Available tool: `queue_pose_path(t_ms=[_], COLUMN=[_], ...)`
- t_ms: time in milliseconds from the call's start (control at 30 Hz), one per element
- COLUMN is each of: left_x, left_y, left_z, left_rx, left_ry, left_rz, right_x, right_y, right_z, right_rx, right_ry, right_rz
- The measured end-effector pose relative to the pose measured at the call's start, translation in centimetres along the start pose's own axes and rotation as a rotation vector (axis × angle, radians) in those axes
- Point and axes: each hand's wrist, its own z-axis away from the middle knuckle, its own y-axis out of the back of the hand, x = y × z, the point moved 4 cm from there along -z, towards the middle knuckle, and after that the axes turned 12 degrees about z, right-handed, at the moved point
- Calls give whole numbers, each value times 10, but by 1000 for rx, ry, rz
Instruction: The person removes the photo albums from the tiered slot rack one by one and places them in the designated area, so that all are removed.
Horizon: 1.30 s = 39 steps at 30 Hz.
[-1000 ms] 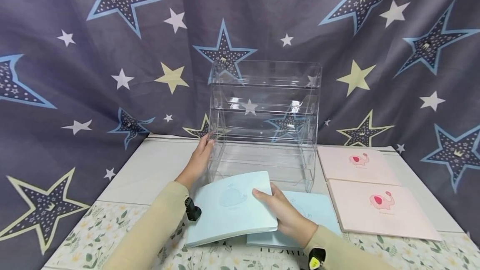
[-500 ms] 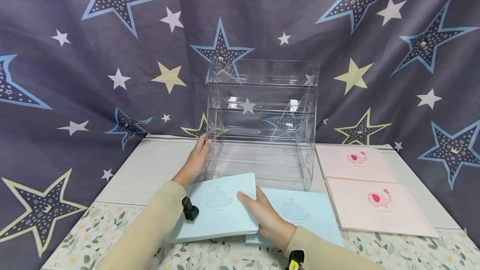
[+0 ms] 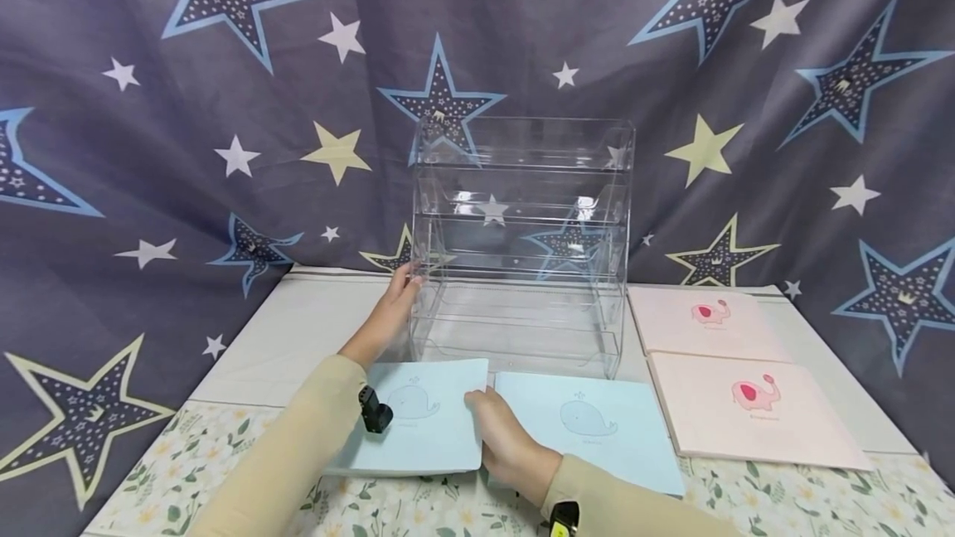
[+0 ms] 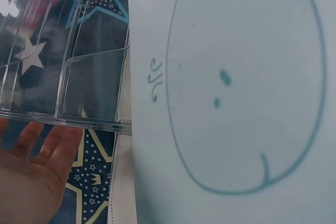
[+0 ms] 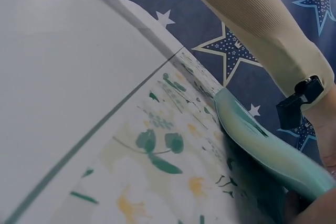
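My right hand (image 3: 511, 446) pinches the right edge of a pale blue notebook (image 3: 443, 442) with a whale drawing on its cover. This notebook lies low over the tabletop, in front of the rack's left part, with my left forearm across its left side. In the right wrist view the notebook (image 5: 262, 140) shows edge-on and slightly bowed. My left hand (image 3: 391, 309) touches the left side of a clear acrylic tiered rack (image 3: 522, 326). In the left wrist view the left hand's fingers (image 4: 50, 142) reach straight to the rack's side edge, while the notebook cover (image 4: 241, 129) fills the right.
A second blue whale notebook (image 3: 619, 437) lies flat just right of my right hand. Two pink elephant notebooks (image 3: 791, 437) lie farther right, one behind the other. Behind the table hangs a dark star-patterned curtain (image 3: 298, 89). A floral cloth (image 3: 216, 471) covers the front of the table.
My right hand has moved left and down with the blue notebook, which now lies flatter. More of the second blue notebook shows. My left hand has stayed at the rack's side.
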Motion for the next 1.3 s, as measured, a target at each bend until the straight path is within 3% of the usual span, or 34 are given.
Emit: queue_pose_path(t_ms=[333,567,700,767,933,1300], left_x=[6,6,28,29,4,1], left_y=[-2,-2,-6,-6,-1,-1], left_z=[4,2,14,14,1,0], left_rx=[11,17,-2,-3,17,29], left_ry=[-80,-18,8,18,-20,-39], left_rz=[-23,-9,1,4,4,-1], right_x=[-1,-3,-5,-6,-12,-23], right_y=[0,0,2,3,7,22], right_z=[-4,-4,-4,-4,-3,1], right_rx=[8,-7,-35,-41,-45,-41], right_ry=[-48,-56,-54,-56,-54,-48], right_rz=[72,69,54,53,106,138])
